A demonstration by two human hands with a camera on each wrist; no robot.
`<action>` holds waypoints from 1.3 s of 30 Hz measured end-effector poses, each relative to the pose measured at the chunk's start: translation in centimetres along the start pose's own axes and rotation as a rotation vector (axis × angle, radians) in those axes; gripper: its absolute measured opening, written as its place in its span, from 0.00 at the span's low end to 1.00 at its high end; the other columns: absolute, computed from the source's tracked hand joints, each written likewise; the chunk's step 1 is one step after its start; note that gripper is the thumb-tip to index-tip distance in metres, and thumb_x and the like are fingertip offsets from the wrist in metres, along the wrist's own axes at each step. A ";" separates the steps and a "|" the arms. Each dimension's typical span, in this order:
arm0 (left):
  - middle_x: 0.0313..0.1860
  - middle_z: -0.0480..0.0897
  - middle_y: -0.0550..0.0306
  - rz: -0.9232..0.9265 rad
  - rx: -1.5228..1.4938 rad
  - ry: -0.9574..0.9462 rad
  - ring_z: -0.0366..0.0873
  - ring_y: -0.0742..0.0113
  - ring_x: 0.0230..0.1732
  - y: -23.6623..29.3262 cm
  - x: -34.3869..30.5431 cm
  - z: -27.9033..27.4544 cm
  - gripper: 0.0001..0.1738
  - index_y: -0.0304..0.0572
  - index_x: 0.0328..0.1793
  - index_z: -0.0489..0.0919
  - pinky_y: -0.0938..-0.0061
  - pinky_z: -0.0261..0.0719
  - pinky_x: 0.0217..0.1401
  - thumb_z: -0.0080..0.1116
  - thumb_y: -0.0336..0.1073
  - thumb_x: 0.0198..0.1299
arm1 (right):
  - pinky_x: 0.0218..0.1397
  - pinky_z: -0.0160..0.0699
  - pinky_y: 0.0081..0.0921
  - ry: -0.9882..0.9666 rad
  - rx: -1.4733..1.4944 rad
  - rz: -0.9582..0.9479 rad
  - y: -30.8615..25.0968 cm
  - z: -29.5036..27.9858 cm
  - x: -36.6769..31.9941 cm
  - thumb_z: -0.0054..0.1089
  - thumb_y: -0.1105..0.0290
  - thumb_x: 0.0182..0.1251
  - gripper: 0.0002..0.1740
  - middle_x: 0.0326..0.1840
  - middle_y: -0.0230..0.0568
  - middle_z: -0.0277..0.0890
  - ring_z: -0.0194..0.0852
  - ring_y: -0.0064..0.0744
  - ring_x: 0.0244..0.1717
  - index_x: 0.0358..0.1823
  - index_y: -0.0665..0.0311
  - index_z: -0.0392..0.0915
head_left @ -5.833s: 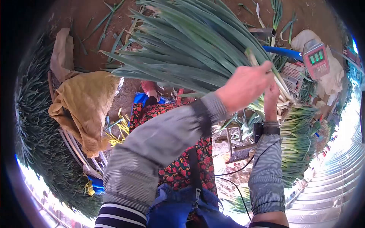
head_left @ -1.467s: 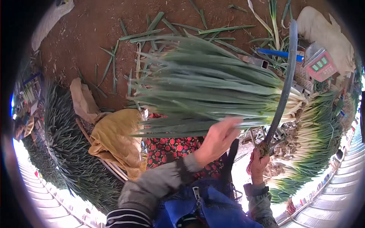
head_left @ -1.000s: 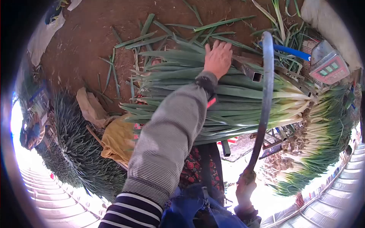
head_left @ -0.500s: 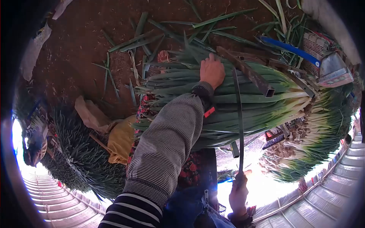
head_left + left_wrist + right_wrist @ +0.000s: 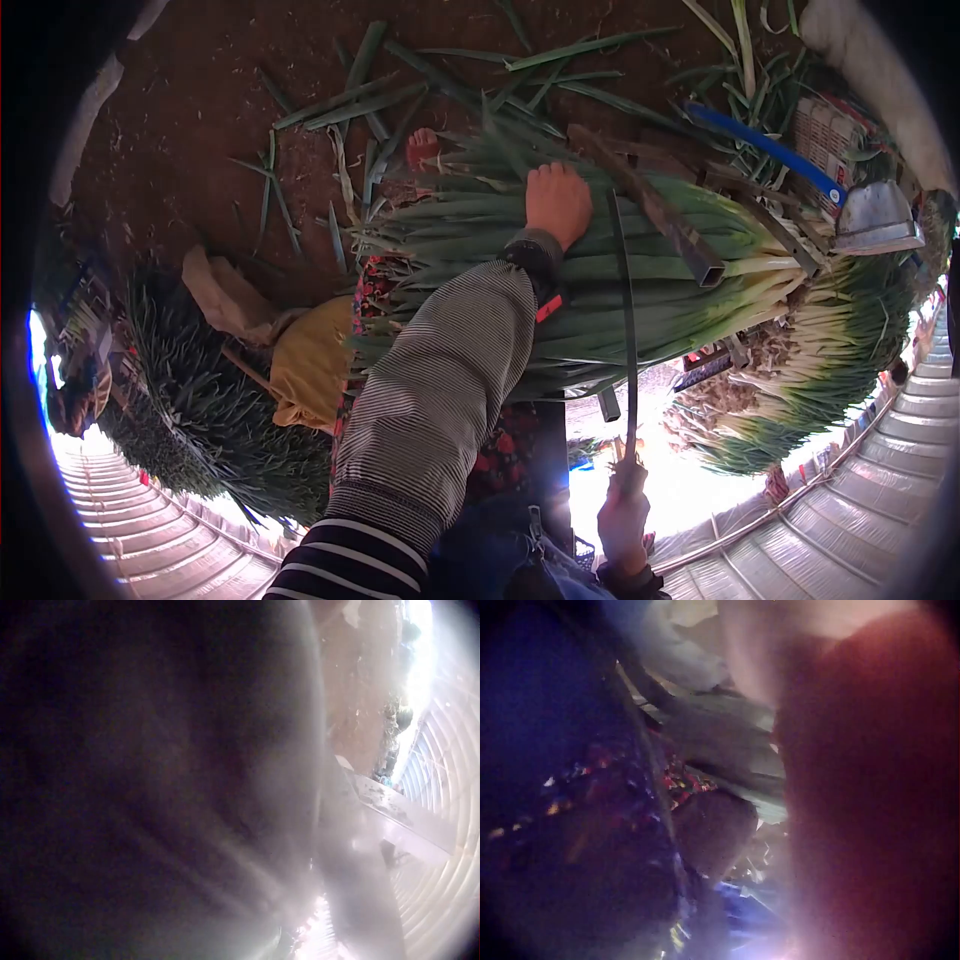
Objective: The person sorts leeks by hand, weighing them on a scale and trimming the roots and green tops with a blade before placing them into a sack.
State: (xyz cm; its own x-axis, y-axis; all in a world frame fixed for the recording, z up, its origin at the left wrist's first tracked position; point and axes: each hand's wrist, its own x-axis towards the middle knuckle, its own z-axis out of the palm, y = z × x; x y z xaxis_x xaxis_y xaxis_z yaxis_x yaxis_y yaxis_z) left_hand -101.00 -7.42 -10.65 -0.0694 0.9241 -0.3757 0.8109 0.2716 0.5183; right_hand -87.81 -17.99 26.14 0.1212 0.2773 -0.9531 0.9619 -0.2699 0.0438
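Observation:
A large bundle of green onions (image 5: pixel 700 310) lies crosswise before me, leaves to the left and pale stalks to the right. My left hand (image 5: pixel 558 205) grips the leaves near their far side, its fingers bent down over them. Low at the right, in shade, my right hand (image 5: pixel 624 515) holds the near end of a long, narrow, dark blade-like tool (image 5: pixel 630 350), which reaches up over the bundle. A square metal tube (image 5: pixel 655 210) crosses the bundle near the tool's tip. The left wrist view is mostly dark; in the right wrist view, a blurred reddish shape fills the right side.
More onions are piled at the right (image 5: pixel 850 340) and the left (image 5: pixel 210 390). Cut leaves (image 5: pixel 365 105) lie on the soil. A blue bar (image 5: pixel 770 155), a woven crate (image 5: pixel 825 145) and a metal box (image 5: pixel 880 220) stand at the far right; a mustard sack (image 5: pixel 310 365) lies left.
Earlier both hands worked at the stalk ends. Then the left hand crossed to the far leaves and its fingers bent. The right hand, with the dark tool, moved lower and nearer me.

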 end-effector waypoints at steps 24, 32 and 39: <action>0.29 0.74 0.54 -0.066 0.080 0.033 0.71 0.59 0.35 0.4 0.1 0.2 0.04 0.43 0.27 0.75 0.67 0.65 0.39 0.51 0.34 0.48 | 0.36 0.70 0.53 0.255 0.133 0.084 -3.5 2.6 5.6 0.43 0.73 0.68 0.13 0.38 0.62 0.75 0.72 0.68 0.36 0.52 0.66 0.58; 0.29 0.74 0.54 -0.067 0.061 0.027 0.71 0.59 0.36 0.3 0.5 0.1 0.05 0.44 0.26 0.76 0.66 0.65 0.40 0.52 0.35 0.48 | 0.32 0.68 0.54 0.143 0.068 0.111 -2.8 1.3 5.6 0.40 0.71 0.69 0.13 0.33 0.61 0.76 0.73 0.67 0.34 0.53 0.67 0.58; 0.28 0.75 0.55 -0.035 0.062 -0.017 0.72 0.59 0.37 -0.2 0.2 0.5 0.05 0.45 0.25 0.77 0.67 0.65 0.41 0.52 0.34 0.49 | 0.34 0.70 0.54 0.141 0.007 0.255 -4.5 1.4 11.2 0.45 0.67 0.68 0.20 0.33 0.66 0.75 0.74 0.67 0.34 0.56 0.70 0.58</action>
State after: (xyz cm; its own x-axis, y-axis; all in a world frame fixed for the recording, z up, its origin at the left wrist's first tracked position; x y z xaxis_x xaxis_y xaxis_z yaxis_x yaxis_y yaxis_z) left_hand -100.87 -7.43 -11.20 -0.0891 0.9094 -0.4062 0.8424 0.2864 0.4565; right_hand -91.11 -14.99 14.84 0.3923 0.3246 -0.8607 0.8943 -0.3534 0.2744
